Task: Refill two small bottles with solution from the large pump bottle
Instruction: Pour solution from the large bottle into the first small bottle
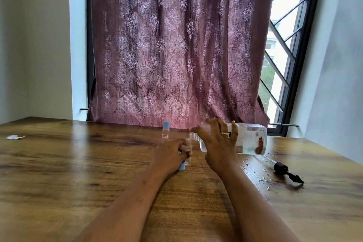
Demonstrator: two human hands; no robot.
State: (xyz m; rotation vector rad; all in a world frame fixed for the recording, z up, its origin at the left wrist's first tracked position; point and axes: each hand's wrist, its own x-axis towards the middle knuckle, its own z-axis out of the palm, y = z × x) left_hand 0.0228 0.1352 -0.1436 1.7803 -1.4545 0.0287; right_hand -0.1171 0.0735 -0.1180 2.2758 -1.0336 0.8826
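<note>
Nearest, off to the right of the right hand (218, 141), lie the black pump (282, 169) and some wet drops (259, 180) on the table (98, 173).

Next come the hands. The left hand (172, 152) has its fingers curled round a small open bottle (188, 148) and holds it upright. A blue cap (181, 166) peeks out just under that hand. I cannot tell if it is held too. Close by on the right, the right hand wraps the big bottle (253, 137) near its neck, with fingers spread over the top and thumb below. The big bottle is tipped on its side. Its open mouth sits right at the little bottle's mouth.

Past the left hand stands the other small bottle (166, 130), with its cap on.

The big mouth is wide and the little one is narrow. Tip too fast and I think the liquid will run over the left fingers. Wet hands could then let a bottle slip.
</note>
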